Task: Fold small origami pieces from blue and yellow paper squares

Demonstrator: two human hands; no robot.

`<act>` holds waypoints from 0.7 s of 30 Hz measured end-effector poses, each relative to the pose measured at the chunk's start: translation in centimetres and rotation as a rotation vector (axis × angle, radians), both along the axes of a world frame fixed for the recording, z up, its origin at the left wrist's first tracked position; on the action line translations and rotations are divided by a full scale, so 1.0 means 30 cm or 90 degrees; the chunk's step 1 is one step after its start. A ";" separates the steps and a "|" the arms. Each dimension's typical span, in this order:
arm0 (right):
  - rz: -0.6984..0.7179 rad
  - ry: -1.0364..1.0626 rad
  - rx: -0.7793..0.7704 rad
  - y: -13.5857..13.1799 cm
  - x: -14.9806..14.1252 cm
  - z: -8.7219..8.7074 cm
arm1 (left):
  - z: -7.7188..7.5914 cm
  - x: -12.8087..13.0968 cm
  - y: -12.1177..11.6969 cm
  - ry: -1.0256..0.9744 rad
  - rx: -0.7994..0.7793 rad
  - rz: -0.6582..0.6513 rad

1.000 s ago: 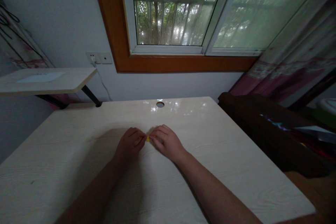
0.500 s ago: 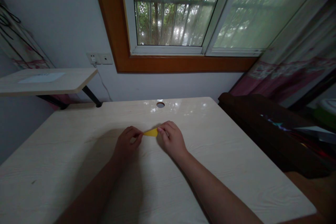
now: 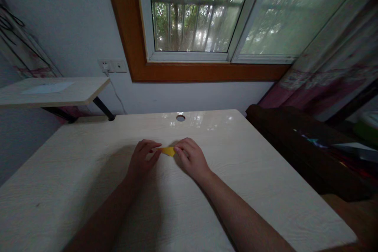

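A small piece of yellow paper [image 3: 168, 151], looking folded, is held between my two hands just above or on the pale wooden desk [image 3: 251, 189]. My right hand [image 3: 191, 156] pinches its right end between thumb and curled fingers. At the other end, the thumb and forefinger of my left hand [image 3: 144, 155] close around the narrow tip, which lies partly hidden between them. The paper's fold lines are too small to make out.
A raised shelf [image 3: 97, 82] on black legs stands at the desk's back left, with a white sheet [image 3: 49, 88] on it. Near the back edge is a round hole [image 3: 180, 118]. Dark furniture [image 3: 295, 153] borders the right side, below a curtain [image 3: 330, 75].
The left fingers have shifted slightly further over the paper's tip and parted a little. My right hand has moved slightly left, and less of the yellow paper shows.
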State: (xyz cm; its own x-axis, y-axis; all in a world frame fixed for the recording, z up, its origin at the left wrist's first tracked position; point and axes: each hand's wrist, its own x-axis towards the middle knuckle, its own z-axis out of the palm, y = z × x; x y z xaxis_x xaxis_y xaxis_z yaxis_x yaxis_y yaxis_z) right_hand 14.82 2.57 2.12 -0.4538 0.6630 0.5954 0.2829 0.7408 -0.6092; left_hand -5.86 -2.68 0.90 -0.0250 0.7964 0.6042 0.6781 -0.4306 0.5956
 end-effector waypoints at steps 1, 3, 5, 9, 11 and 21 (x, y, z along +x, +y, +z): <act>0.015 -0.002 0.009 -0.003 -0.003 0.002 | 0.000 0.003 0.000 0.020 0.009 -0.017; 0.030 -0.004 0.024 -0.007 -0.006 0.006 | -0.001 0.009 0.001 0.054 0.025 -0.042; 0.031 -0.012 0.040 -0.007 -0.008 0.005 | -0.001 0.014 -0.001 0.079 0.034 -0.051; 0.011 -0.058 0.087 -0.006 -0.009 -0.003 | -0.003 0.022 -0.006 0.115 0.044 -0.048; -0.001 -0.090 0.117 -0.008 -0.009 -0.003 | -0.004 0.027 -0.008 0.130 0.054 -0.045; -0.045 -0.173 0.192 -0.028 -0.019 0.021 | 0.009 0.032 -0.009 0.175 0.080 -0.023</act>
State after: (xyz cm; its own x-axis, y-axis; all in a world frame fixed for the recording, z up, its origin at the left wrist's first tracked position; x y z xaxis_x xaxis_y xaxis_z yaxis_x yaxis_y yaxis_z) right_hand 14.26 1.72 2.74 -0.5811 0.5129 0.6319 0.4606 0.8474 -0.2641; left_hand -4.90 -2.94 1.18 0.1804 0.7123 0.6783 0.7895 -0.5162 0.3320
